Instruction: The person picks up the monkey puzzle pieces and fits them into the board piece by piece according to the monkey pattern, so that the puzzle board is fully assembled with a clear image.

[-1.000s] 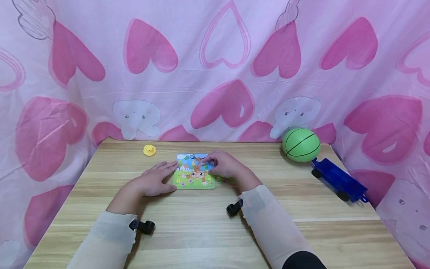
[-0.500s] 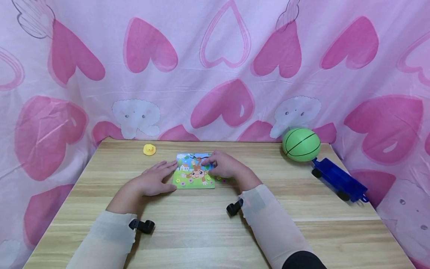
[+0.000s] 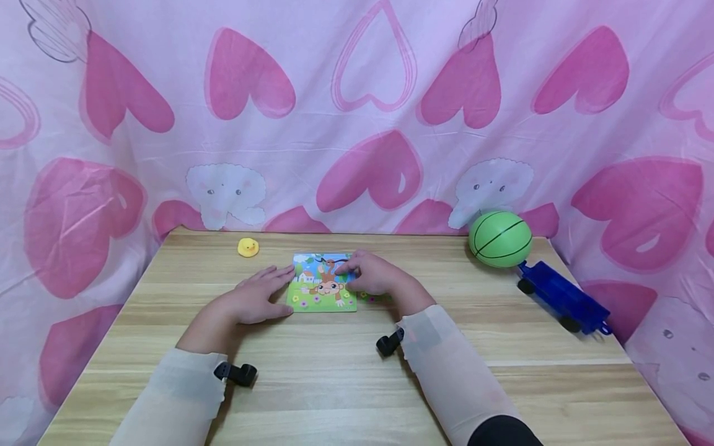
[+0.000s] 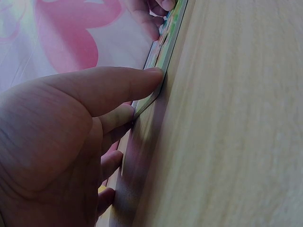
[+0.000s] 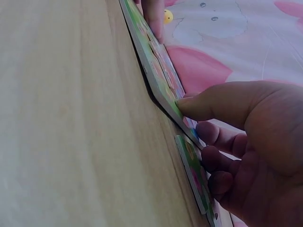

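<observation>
A small jigsaw puzzle (image 3: pixel 317 302) with a monkey, a house and flowers lies flat on the table. My left hand (image 3: pixel 259 300) rests at its left side, fingers spread and straight; in the left wrist view the thumb (image 4: pixel 137 85) touches its near edge. My right hand (image 3: pixel 376 275) is over the right side with curled fingers, thumb and forefinger on the puzzle. In the right wrist view the puzzle (image 5: pixel 158 80) has a piece standing slightly proud. A green flowered puzzle part (image 5: pixel 194 175) lies beside it, partly hidden under my right hand.
A yellow toy duck (image 3: pixel 248 248) sits at the back left of the wooden table (image 3: pixel 312 384). At the back right are a green ball (image 3: pixel 500 240) and a blue toy wagon (image 3: pixel 564 298). A pink heart-patterned cloth (image 3: pixel 307 167) hangs behind.
</observation>
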Demonstrator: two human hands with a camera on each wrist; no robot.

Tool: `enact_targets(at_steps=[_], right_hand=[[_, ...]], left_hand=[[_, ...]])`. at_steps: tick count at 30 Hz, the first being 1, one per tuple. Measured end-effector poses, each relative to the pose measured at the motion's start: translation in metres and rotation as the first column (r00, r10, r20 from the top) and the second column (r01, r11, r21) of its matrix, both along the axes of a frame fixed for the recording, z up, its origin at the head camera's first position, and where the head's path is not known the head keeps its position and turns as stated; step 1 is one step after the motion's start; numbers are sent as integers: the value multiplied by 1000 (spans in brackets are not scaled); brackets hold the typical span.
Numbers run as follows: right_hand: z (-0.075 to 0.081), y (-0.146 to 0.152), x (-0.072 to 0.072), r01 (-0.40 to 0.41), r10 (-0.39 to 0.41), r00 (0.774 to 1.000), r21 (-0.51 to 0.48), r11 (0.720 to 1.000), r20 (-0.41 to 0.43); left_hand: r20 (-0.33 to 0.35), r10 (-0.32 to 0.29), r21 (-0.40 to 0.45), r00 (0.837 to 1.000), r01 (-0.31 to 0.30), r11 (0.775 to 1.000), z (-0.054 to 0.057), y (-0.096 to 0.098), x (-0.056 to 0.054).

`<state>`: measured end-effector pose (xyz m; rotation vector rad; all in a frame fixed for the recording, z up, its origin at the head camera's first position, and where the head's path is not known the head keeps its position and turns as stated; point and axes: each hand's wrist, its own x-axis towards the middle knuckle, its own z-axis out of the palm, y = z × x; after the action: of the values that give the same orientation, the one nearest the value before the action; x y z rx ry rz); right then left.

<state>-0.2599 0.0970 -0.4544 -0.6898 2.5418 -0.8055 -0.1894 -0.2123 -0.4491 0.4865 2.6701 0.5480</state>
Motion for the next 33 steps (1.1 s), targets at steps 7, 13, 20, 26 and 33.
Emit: enact_targets(at_steps=[7, 13, 20, 26, 33], right_hand=[[1, 0, 0, -6, 6, 1000, 13, 1000, -28], [9, 9, 0, 64, -64, 998, -59, 996, 1], [15, 33, 4, 109, -102, 992, -119, 987, 69], [9, 53, 7, 144, -132, 986, -121, 982, 101], [0, 66, 3, 70, -60, 995, -125, 990, 78]], left_hand=[[-8, -2, -13, 1000, 2, 1000, -1, -2, -1], [7, 6, -15, 1000, -6, 1000, 0, -1, -1], [8, 8, -20, 1000, -8, 1000, -2, -1, -2], [7, 4, -20, 1000, -4, 1000, -2, -1, -2], [8, 8, -21, 1000, -8, 1000, -2, -1, -1]])
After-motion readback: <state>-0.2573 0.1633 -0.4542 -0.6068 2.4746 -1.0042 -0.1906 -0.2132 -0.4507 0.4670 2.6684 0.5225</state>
